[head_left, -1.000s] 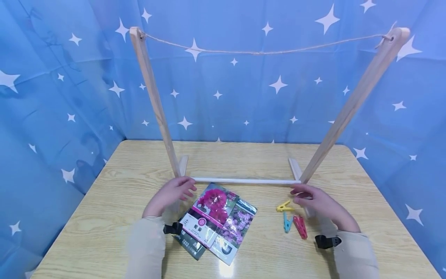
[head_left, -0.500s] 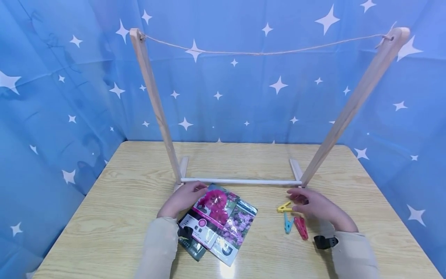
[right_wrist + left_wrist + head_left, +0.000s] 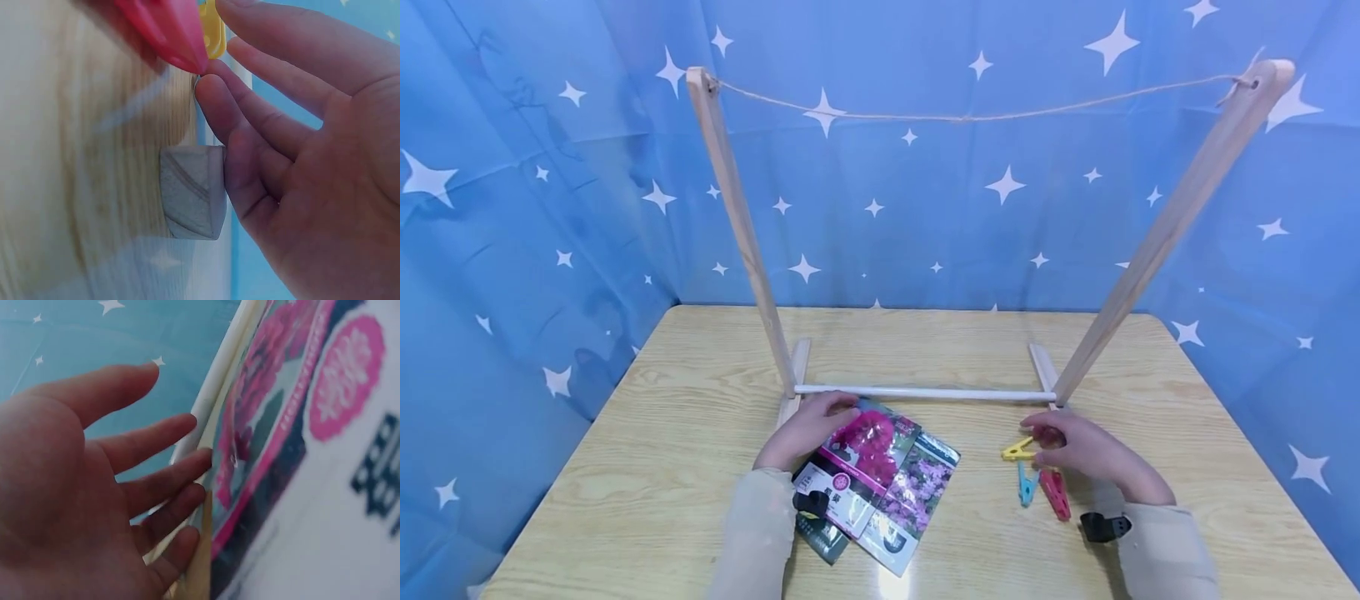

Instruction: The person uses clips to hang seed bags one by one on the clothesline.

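Note:
Three overlapping seed packets lie on the table. The top one, a pink-flower seed packet (image 3: 872,446), partly covers a purple-flower seed packet (image 3: 917,487) and a dark green packet (image 3: 823,537). My left hand (image 3: 808,429) is at the upper left edge of the top packet; in the left wrist view its fingers (image 3: 156,437) are spread and relaxed, the tips close to the packet. My right hand (image 3: 1086,450) hovers beside a yellow clothespin (image 3: 1017,450), thumb and fingers apart and loosely bent. A blue clothespin (image 3: 1027,485) and a red clothespin (image 3: 1055,494) lie just nearer.
A wooden frame stands behind the packets, with a left post (image 3: 741,225), a right post (image 3: 1172,229) and a white crossbar (image 3: 925,392) low between them. A thin string (image 3: 966,118) sags between the post tops. A blue star-patterned curtain (image 3: 910,217) hangs behind the table (image 3: 647,450).
My left hand has moved right, from beside the left post to the top packet's edge. My right hand has come slightly lower, close to the yellow clothespin. Packets and clothespins lie as before.

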Available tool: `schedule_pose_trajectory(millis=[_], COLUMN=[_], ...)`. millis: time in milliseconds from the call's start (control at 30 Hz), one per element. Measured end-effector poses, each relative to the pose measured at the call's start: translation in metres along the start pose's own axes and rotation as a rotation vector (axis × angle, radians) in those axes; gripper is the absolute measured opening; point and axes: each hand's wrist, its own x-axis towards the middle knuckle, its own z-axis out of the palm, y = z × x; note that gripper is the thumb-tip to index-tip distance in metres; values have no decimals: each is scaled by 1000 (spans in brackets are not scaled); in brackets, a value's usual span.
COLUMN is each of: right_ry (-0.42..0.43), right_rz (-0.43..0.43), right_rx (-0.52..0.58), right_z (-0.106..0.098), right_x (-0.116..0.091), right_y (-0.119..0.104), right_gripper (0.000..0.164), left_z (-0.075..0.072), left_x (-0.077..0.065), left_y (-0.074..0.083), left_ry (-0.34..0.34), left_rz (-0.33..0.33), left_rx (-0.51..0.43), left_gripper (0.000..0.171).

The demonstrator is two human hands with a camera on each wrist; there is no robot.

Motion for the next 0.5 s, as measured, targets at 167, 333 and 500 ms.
schedule_pose_trajectory(millis=[167,333,500], right_ry=[-5,-3,6], right_rz=[-9,-9,4], right_rx=[-14,-25,-18], right_z=[0,1,2], right_x=[2,3,3], right_y=[-1,-2,-1], right_gripper=[48,45,43], left_z=[2,5,8], left_x=[2,2,3], left_y=[-6,-8,-9], left_ry=[8,53,73], left_rz=[6,84,82], left_rx=[-34,33,39], left_gripper=[38,39,40])
